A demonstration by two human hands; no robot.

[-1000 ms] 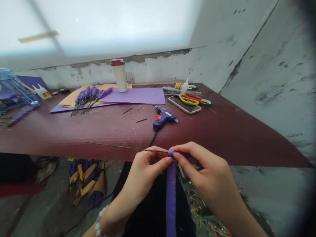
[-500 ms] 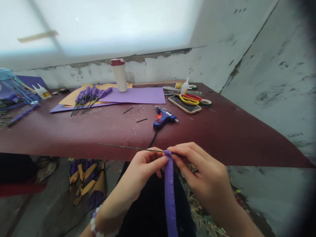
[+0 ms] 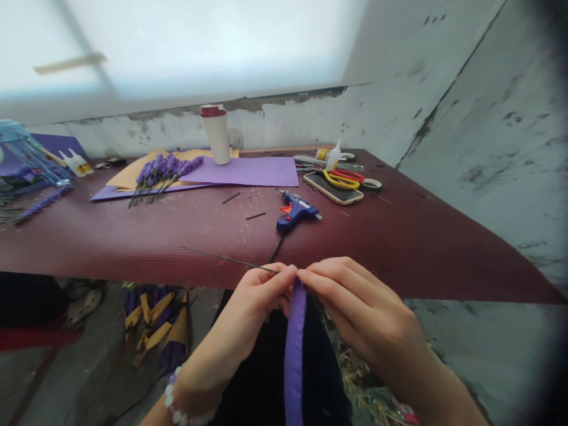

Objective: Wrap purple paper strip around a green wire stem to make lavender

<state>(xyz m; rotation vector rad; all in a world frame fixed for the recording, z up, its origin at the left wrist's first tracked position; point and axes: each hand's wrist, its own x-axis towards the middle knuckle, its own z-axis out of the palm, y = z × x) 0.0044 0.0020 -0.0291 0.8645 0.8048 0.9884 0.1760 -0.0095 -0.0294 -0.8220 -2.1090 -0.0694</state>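
Observation:
My left hand (image 3: 242, 313) and my right hand (image 3: 364, 313) meet at their fingertips, pinching a thin dark green floral wire (image 3: 231, 261). The wire runs out to the left over the table's edge. A long purple strip (image 3: 293, 355), possibly paper or foam, hangs from between my fingers down past my lap. Where it joins the wire is hidden by my fingers. A white beaded bracelet (image 3: 175, 402) circles my left wrist.
A dark red mat (image 3: 133, 248) covers the table, holding a blue glue gun (image 3: 295, 212), yellow-handled scissors (image 3: 341, 179), a phone (image 3: 332, 188), a tape roll (image 3: 371, 185), purple flower stems (image 3: 164, 174), purple sheets (image 3: 244, 171) and a white tumbler (image 3: 215, 135).
My fingers have closed over the strip's wrapped top. The hands have shifted slightly left, the strip's lower part has swung left, and the wire's far end has tilted upward.

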